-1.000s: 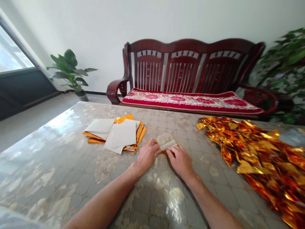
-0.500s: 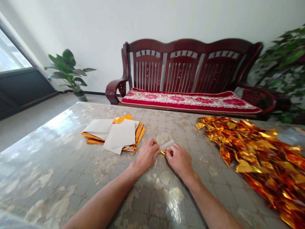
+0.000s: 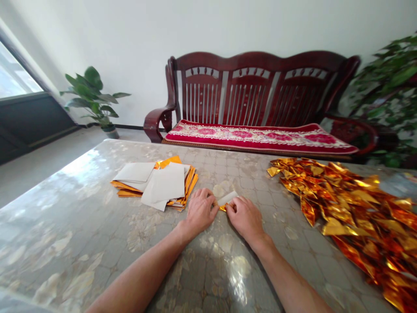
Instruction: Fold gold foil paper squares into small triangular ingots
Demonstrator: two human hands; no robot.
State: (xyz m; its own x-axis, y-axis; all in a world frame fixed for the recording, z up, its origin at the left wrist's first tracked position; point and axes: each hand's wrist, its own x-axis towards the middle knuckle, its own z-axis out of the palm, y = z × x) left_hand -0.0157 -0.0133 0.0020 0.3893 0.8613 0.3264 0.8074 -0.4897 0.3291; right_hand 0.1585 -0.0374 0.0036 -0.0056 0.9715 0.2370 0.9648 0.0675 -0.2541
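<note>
A sheet of gold foil paper (image 3: 227,198), pale side up with a folded golden strip along its near edge, lies on the table between my hands. My left hand (image 3: 202,209) grips its left end, fingers curled. At the other end my right hand (image 3: 245,217) is closed on the paper, thumb and forefinger pinching the fold. Both hands rest low on the tabletop and partly cover the sheet. Just left of them sits a stack of gold foil papers (image 3: 167,182), mostly with pale backs up and orange-gold edges showing.
A large heap of folded gold foil pieces (image 3: 352,213) spreads over the right of the patterned table (image 3: 137,269). Clear plastic (image 3: 397,184) lies beyond it. Behind the table stand a dark red wooden bench (image 3: 247,100) and a potted plant (image 3: 97,100).
My left hand has flattened slightly and shifted a little toward me. The golden strip between the hands now looks lower against the table. My right hand stays almost still.
</note>
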